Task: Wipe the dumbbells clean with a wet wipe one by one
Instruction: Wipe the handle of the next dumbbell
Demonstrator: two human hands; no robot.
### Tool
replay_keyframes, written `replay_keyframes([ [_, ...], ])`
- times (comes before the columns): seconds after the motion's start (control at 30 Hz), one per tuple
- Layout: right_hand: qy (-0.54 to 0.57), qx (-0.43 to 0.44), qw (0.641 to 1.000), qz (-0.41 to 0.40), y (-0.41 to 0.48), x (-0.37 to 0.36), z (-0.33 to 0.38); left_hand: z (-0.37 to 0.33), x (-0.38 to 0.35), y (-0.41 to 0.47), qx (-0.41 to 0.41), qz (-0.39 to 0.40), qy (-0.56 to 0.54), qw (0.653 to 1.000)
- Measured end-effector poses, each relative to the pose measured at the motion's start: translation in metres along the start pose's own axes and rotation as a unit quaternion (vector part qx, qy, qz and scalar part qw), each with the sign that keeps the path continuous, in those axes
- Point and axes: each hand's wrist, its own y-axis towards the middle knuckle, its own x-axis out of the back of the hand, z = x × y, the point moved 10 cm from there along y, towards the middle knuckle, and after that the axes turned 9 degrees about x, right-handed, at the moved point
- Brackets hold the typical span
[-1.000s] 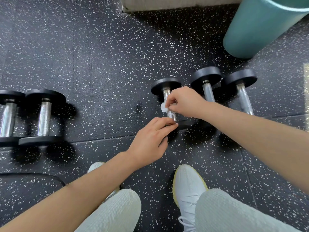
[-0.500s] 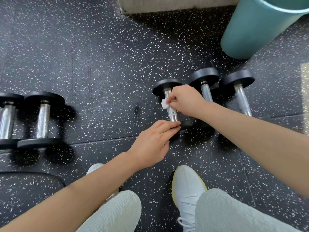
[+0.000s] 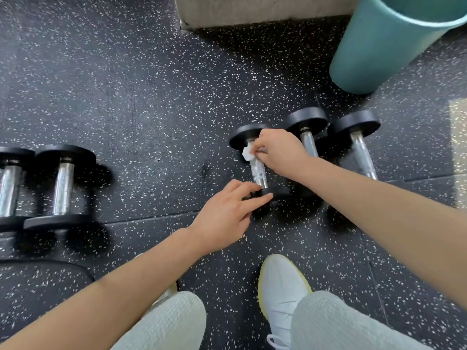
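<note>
Right grip (image 3: 278, 152) pinches wet wipe (image 3: 247, 154) on dumbbell (image 3: 257, 170), left grip (image 3: 225, 215) straight-fingered on its plate (image 3: 276, 191), speckled rubber floor (image 3: 126, 84) beneath

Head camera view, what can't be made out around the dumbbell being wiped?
Wet wipe: head view, mostly covered by the right hand; only a white corner shows.
Wiped dumbbell: near plate partly under the left hand.
Middle dumbbell and far-right dumbbell: lower parts hidden behind the right forearm.
Leftmost dumbbell: cut by the left edge.
</note>
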Motion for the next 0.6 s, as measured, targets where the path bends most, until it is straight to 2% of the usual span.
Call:
replay_keyframes([
  [0.1,0.001,0.004,1.000,0.007,-0.011,-0.004,0.004,0.002,0.000,0.001,-0.006,-0.014,0.004,1.000],
  [0.27,0.018,0.046,0.991,0.125,-0.032,-0.025,0.017,0.008,-0.002,0.003,0.010,-0.015,-0.018,1.000],
  [0.43,-0.014,0.016,1.000,0.008,-0.004,-0.002,0.001,-0.008,-0.007,0.012,-0.016,-0.011,0.006,1.000],
  [0.6,-0.027,-0.006,0.999,-0.046,-0.009,0.005,-0.004,-0.012,-0.013,0.013,0.003,-0.012,0.023,1.000],
])
